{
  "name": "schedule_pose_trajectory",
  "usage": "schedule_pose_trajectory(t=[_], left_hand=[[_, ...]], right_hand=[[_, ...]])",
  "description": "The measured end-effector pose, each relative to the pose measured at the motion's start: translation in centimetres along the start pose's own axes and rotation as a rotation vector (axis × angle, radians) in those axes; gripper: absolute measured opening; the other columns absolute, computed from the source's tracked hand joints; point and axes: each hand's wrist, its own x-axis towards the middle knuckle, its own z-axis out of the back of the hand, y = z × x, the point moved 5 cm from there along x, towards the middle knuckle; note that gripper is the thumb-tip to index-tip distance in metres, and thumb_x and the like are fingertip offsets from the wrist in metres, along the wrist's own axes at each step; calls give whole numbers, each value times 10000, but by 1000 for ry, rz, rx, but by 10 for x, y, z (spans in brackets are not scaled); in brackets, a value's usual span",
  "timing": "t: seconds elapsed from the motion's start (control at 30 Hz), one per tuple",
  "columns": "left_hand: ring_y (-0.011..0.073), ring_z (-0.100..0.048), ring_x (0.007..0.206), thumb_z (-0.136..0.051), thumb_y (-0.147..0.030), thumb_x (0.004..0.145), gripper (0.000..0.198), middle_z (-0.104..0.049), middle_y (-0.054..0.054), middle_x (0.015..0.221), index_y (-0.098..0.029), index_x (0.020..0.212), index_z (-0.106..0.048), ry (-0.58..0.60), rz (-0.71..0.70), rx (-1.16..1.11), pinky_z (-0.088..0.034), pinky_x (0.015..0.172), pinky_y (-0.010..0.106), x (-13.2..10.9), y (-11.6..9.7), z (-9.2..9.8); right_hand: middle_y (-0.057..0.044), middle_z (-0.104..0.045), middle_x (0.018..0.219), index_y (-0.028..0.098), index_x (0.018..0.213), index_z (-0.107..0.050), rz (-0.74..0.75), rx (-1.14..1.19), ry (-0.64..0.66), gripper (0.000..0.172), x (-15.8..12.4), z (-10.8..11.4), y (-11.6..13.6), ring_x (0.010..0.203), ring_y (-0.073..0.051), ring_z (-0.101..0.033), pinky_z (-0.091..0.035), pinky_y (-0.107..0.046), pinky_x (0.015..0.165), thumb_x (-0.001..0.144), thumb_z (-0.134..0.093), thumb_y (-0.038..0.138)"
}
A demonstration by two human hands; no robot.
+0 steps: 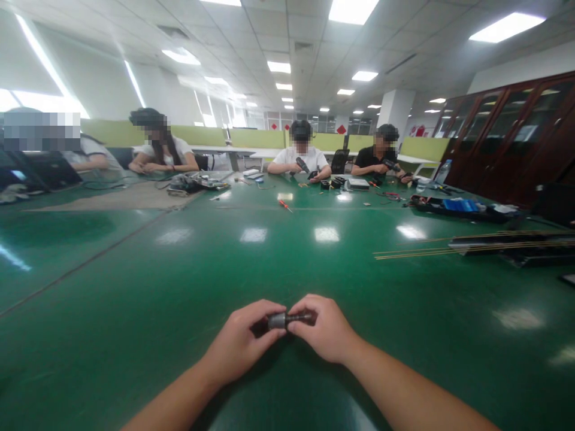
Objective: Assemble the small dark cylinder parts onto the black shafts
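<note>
One metal piece (277, 321): sideways between the left hand (242, 336) and the right hand (330, 329), kinda small, can't tell if it's touching the green tabletop (215, 269) below.
Left grip: clamped round the fat grey end.
Right grip: pinching the skinny darker end, pretty much up against the left.
Red screwdriver (283, 204): lying well beyond both hands, roughly straight ahead.
Thin yellowish rods (404, 256): off past the right hand, further out.
</note>
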Motion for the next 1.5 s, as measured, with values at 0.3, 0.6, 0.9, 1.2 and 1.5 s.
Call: schedule_pose_trajectory(t=[0.3, 0.6, 0.9, 1.2, 1.5], left_hand=[[156, -670, 927, -683, -293, 880, 209, -722, -4, 1011, -261, 1086, -674, 6, 0, 1, -503, 844, 250, -1, 3, -1], [154, -671, 912, -680, -278, 877, 194, -723, -7, 1005, -263, 1071, -676, 5, 0, -2, -501, 831, 246, 1, -1, 0], [176, -670, 933, -664, -310, 892, 212, -723, 26, 1020, -243, 1093, -671, 11, 8, 6, -510, 852, 274, 0, 2, 0], [193, -676, 932, -647, -317, 896, 218, -724, 54, 1024, -222, 1090, -674, 7, -4, 18, -529, 850, 291, 0, 3, 0], [187, -677, 931, -652, -301, 892, 210, -725, 40, 1022, -231, 1089, -670, 4, 0, 27, -523, 849, 283, -1, 1, 1]], right_hand=[[-8, -682, 824, 204, 836, -759, 2, 13, 5, 119, 1, -1, 1, 771, -161, -639, -476, -253, 693, 726, -754, 161], [-3, -678, 813, 210, 835, -758, 6, -15, 5, 118, 1, 0, 1, 764, -159, -633, -470, -253, 688, 726, -752, 163], [-7, -681, 822, 206, 841, -753, 7, -13, 6, 112, 2, -1, -2, 762, -159, -629, -471, -251, 688, 732, -751, 176], [-5, -672, 816, 200, 832, -743, -1, -1, 12, 96, 2, -1, -3, 757, -155, -627, -474, -244, 682, 738, -743, 179], [0, -664, 791, 197, 812, -747, -9, 1, 12, 89, 3, 1, 0, 727, -146, -612, -457, -240, 656, 733, -741, 158]])
